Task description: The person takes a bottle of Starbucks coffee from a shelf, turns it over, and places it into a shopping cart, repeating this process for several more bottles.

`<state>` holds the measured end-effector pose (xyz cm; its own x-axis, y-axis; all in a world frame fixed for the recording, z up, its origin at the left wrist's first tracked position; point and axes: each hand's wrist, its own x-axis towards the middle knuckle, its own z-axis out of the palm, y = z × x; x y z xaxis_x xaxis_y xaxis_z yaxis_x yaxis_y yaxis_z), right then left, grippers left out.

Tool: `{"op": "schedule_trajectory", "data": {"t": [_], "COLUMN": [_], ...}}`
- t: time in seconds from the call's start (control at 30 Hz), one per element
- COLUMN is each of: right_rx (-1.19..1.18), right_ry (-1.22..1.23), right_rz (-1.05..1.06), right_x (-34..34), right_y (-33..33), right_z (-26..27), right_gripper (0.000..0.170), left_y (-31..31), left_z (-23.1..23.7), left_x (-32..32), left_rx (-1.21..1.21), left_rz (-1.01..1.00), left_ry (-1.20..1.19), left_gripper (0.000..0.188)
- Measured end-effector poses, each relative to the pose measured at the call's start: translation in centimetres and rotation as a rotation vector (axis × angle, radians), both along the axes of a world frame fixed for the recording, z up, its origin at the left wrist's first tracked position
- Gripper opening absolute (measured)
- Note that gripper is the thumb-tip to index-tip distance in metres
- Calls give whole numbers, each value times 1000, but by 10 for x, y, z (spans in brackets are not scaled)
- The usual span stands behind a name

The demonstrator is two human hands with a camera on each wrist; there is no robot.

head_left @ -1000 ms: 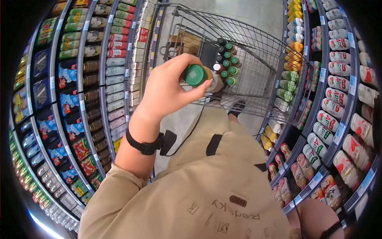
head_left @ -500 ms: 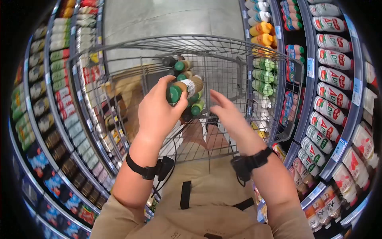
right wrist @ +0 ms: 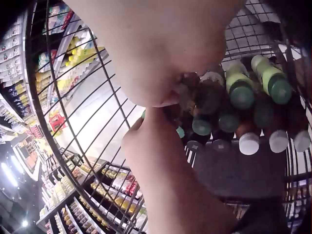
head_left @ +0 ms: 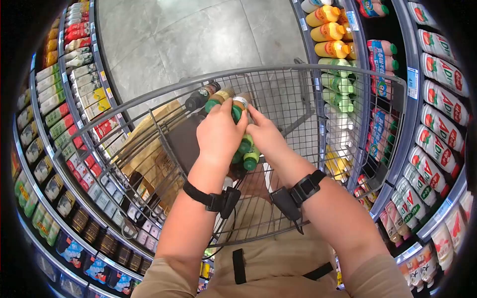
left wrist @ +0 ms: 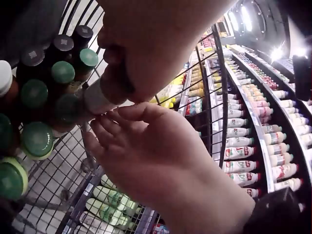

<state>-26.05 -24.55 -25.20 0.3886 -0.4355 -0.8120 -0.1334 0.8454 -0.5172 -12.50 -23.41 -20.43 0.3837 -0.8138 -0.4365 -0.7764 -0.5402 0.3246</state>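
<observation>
In the head view my left hand [head_left: 221,130] grips a green-capped bottle [head_left: 239,103] with a whitish label, inside the shopping cart [head_left: 278,82]. My right hand [head_left: 270,130] meets it from the other side, its fingertips at the bottle. The left wrist view has the right hand [left wrist: 156,151] below the bottle [left wrist: 100,96], palm showing, fingers loosely extended against its lower end. Other bottles stand packed around: a black-capped one [head_left: 201,97], another with a green cap [head_left: 218,98] and a light green one [head_left: 251,158]. The right wrist view adds white caps [right wrist: 249,144].
A brown paper bag [head_left: 149,131] is at the cart's left side, beside a dark panel [head_left: 185,141]. Shelves of bottled drinks [head_left: 442,121] line the right, and shelves of packaged drinks [head_left: 82,164] the left. Grey floor [head_left: 198,39] lies beyond the cart.
My left hand has brought the bottle down among the others in the cart. My right hand came into view and moved left to the bottle. The view has turned and come closer to the cart.
</observation>
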Motion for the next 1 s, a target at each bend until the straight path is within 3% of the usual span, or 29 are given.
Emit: {"op": "schedule_trajectory", "data": {"t": [0.07,0.17,0.47,0.53,0.67,0.77,0.83,0.9,1.0], "right_rx": [-19,-56,-115,-107,-4,-188,-152,-124,-135], "right_ry": [101,145,157,172,122,131,108,17,31], "right_rz": [177,254,222,238,234,157,184,23,61], "right_x": [-1,3,3,0,-21,-52,-80,-107,-155], "right_y": [-4,-7,0,-3,-1,13,5,8,11], "right_z": [-6,-12,-20,-7,9,7,38,74,118], "right_gripper": [73,74,72,72,68,65,62,62,54], "left_y": [-2,-3,5,2,6,17,24,41,80], "left_z": [-8,-18,-40,-31,-11,8,35,62,112], "left_x": [0,3,-2,-5,-5,2,7,12,24], "left_rx": [49,93,79,202,203,104,146,93,-36], "left_rz": [-22,-75,-178,-118,-122,-85,-32,-3,26], "left_ry": [-9,-33,-111,-103,-130,-70,26,28,3], "left_gripper": [49,50,51,48,45,41,41,36,32]}}
